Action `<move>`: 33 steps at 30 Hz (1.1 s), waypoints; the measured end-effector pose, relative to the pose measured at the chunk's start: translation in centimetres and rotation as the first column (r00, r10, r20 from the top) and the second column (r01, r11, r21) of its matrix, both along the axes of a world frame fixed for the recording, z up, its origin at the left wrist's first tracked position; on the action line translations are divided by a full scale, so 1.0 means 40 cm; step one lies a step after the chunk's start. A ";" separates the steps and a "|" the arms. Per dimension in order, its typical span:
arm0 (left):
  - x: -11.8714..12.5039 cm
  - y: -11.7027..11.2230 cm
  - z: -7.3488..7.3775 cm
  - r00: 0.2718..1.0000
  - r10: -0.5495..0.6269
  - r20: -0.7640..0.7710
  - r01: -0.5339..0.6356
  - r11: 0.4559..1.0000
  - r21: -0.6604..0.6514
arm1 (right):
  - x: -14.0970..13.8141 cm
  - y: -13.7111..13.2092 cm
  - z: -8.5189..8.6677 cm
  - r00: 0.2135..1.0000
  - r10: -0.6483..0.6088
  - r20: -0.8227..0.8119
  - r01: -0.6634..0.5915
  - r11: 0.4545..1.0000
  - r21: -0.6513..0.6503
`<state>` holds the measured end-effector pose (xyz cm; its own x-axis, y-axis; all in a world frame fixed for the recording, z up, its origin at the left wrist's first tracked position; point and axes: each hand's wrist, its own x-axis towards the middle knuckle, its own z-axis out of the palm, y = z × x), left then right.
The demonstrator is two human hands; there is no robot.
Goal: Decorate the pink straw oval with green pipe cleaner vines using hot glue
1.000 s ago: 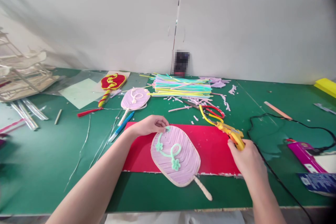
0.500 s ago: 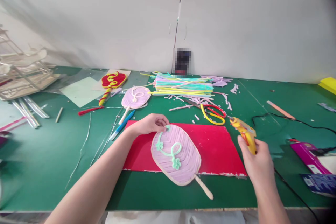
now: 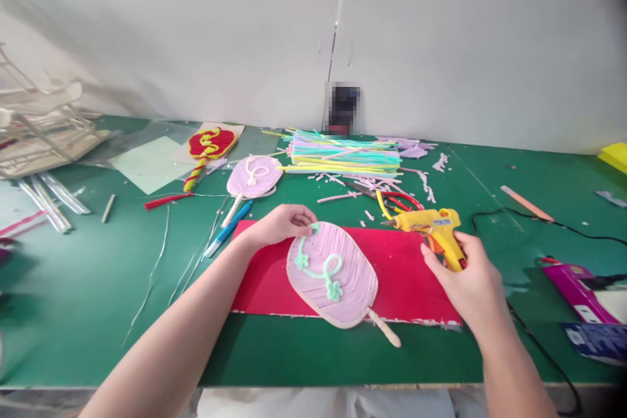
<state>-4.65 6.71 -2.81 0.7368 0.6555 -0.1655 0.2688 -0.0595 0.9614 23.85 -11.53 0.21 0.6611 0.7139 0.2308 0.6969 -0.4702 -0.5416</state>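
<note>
A pale purple hand fan (image 3: 350, 264) lies tilted over a red board (image 3: 406, 274), its cream handle pointing to the lower right. Mint-green pipe-cleaner trim (image 3: 334, 290) with small flowers and a loop decorates its face. My left hand (image 3: 285, 225) has its fingers closed at the fan's upper left edge, by a green end of the trim; the fingertips are partly hidden. In my right hand (image 3: 473, 281) is a yellow hot glue gun (image 3: 434, 225), held by its grip above the board's right part, nozzle pointing left and apart from the fan.
Behind the board are scissors (image 3: 382, 204), a pile of coloured pipe cleaners (image 3: 347, 153) and purple scraps. Another purple fan (image 3: 255, 176), a red-and-yellow fan (image 3: 211, 144) and a blue pen (image 3: 229, 228) lie left. A black cord (image 3: 543, 339) and a purple box (image 3: 578, 287) are right.
My right hand has turned the glue gun so its nozzle points left, and brought it nearer the fan. My left hand stays at the fan's edge. The view has shifted slightly.
</note>
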 end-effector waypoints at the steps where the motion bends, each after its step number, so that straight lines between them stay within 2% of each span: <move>1: 0.000 0.000 -0.002 1.000 0.013 0.009 -0.013 1.000 0.018 | -0.004 0.003 0.005 1.000 0.022 -0.002 -0.022 1.000 -0.006; 5: 0.002 0.003 -0.007 0.998 0.056 0.028 -0.058 0.995 0.076 | -0.036 0.011 0.034 0.977 0.140 -0.163 -0.144 0.990 -0.012; 7: 0.003 0.005 -0.007 0.998 0.054 0.021 -0.055 0.995 0.081 | -0.058 0.019 0.045 0.913 0.260 -0.316 -0.273 0.962 0.002; 9: 0.004 0.005 -0.006 0.999 0.046 0.017 -0.047 0.996 0.077 | -0.082 0.034 0.050 0.778 0.380 -0.500 -0.417 0.908 0.041; 11: 0.005 0.004 -0.005 0.999 0.045 0.015 -0.046 0.996 0.071 | -0.107 0.055 0.049 0.594 0.460 -0.660 -0.535 0.839 0.103; 13: 0.006 0.003 -0.001 0.999 0.050 0.011 -0.051 0.996 0.072 | -0.133 0.076 0.045 0.439 0.495 -0.750 -0.609 0.777 0.156; 14: 0.006 0.002 0.002 0.999 0.052 0.012 -0.053 0.996 0.074 | -0.146 0.086 0.044 0.395 0.502 -0.769 -0.638 0.753 0.164; 16: 0.006 -0.001 0.009 0.999 0.048 0.021 -0.049 0.996 0.072 | -0.165 0.103 0.041 0.405 0.520 -0.752 -0.676 0.724 0.136; 19: 0.007 -0.003 0.019 0.999 0.036 0.021 -0.037 0.997 0.073 | -0.179 0.120 0.038 0.521 0.560 -0.644 -0.691 0.720 0.067; 21: 0.008 -0.003 0.022 0.999 0.048 0.003 -0.048 0.994 0.100 | -0.181 0.125 0.036 0.548 0.578 -0.606 -0.691 0.720 0.062; 28: 0.009 -0.004 0.018 0.998 0.051 -0.023 -0.047 0.987 0.155 | -0.182 0.128 0.030 0.506 0.589 -0.630 -0.712 0.698 0.081; 33: 0.010 -0.006 0.022 0.998 0.055 -0.029 -0.050 0.989 0.138 | -0.182 0.129 0.022 0.459 0.579 -0.674 -0.720 0.687 0.101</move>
